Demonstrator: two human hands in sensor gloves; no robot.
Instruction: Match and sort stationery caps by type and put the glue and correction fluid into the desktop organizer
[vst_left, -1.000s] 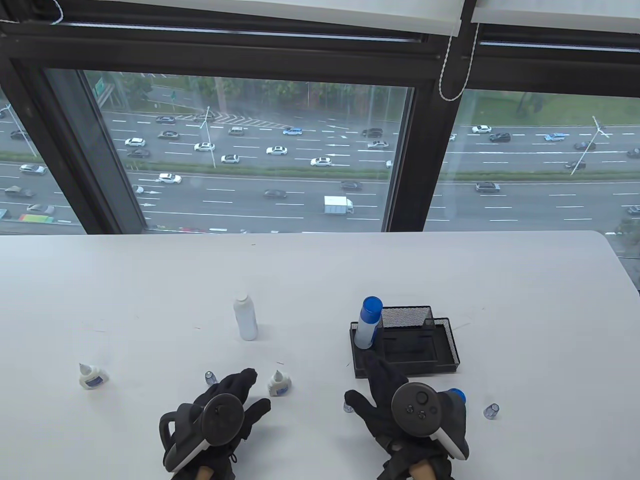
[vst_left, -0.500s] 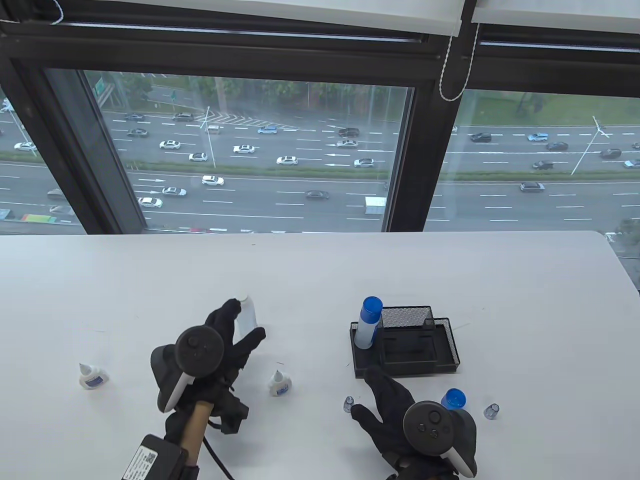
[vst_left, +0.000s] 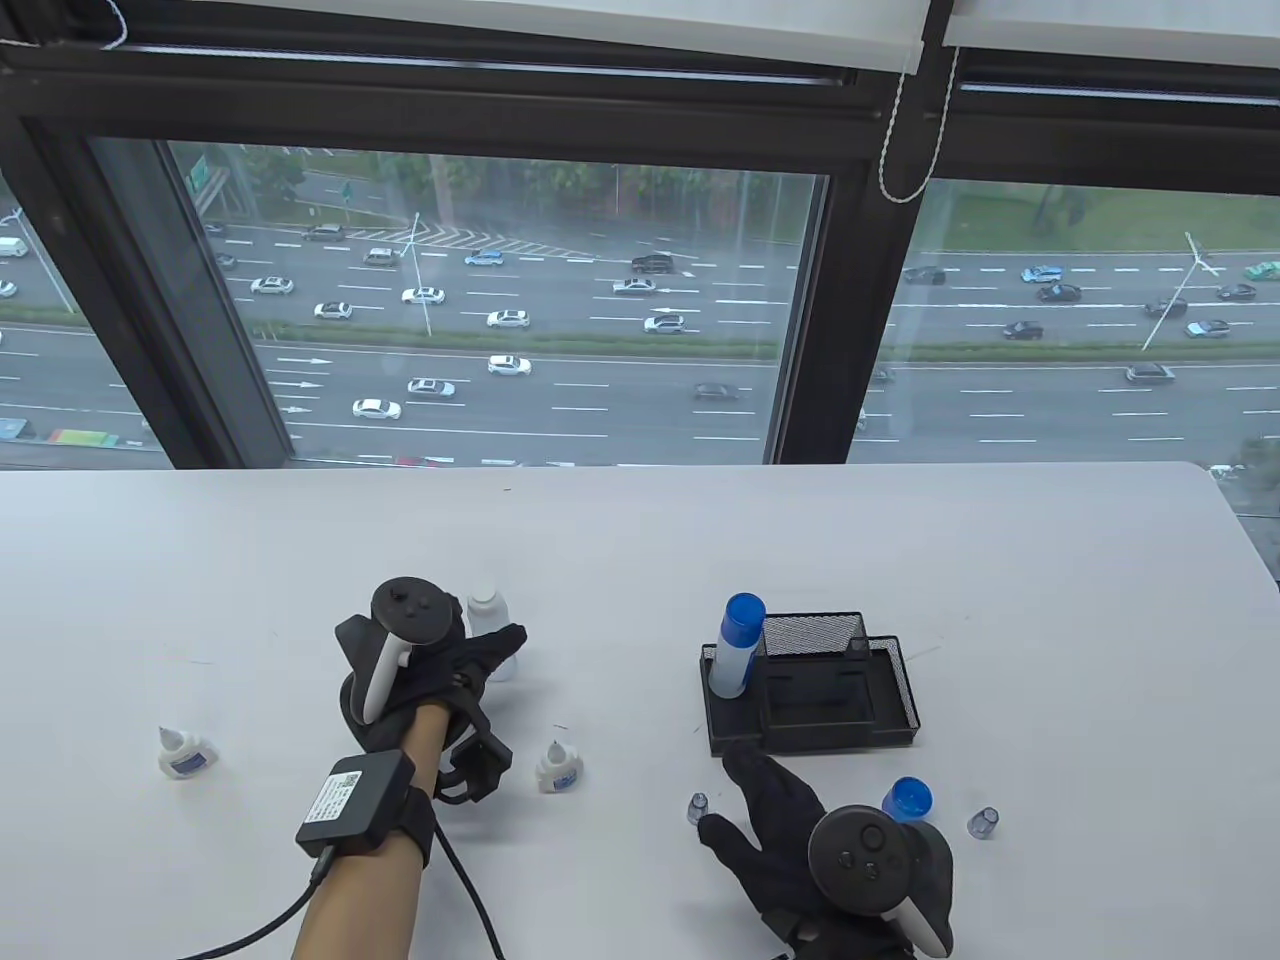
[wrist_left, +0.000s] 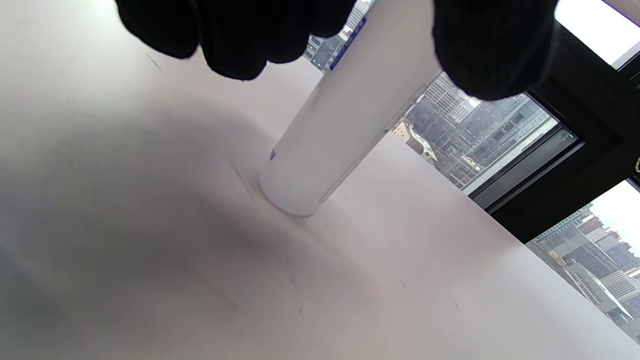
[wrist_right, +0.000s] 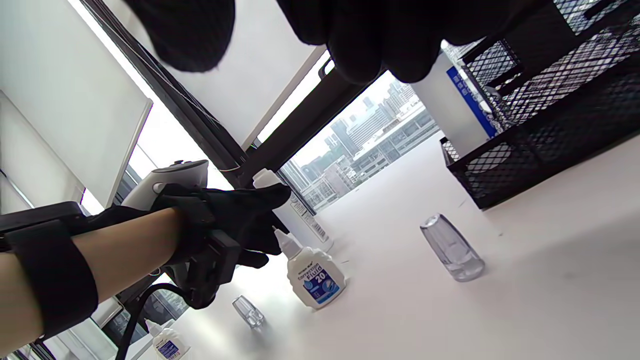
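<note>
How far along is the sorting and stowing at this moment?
Done: one blue-capped glue stick stands in the organizer. In hand: left hand grips the uncapped white glue stick. Left: the blue cap, two correction fluid bottles and clear caps remain on the table.

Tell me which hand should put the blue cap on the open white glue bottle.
Right. The right hand lies open beside the loose blue cap, while the left hand has its fingers around the white glue bottle, likely steadying it.

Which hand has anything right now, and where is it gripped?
Left hand grips the uncapped white glue bottle around its upper body; its base stays on the table. Right hand holds nothing.
</note>
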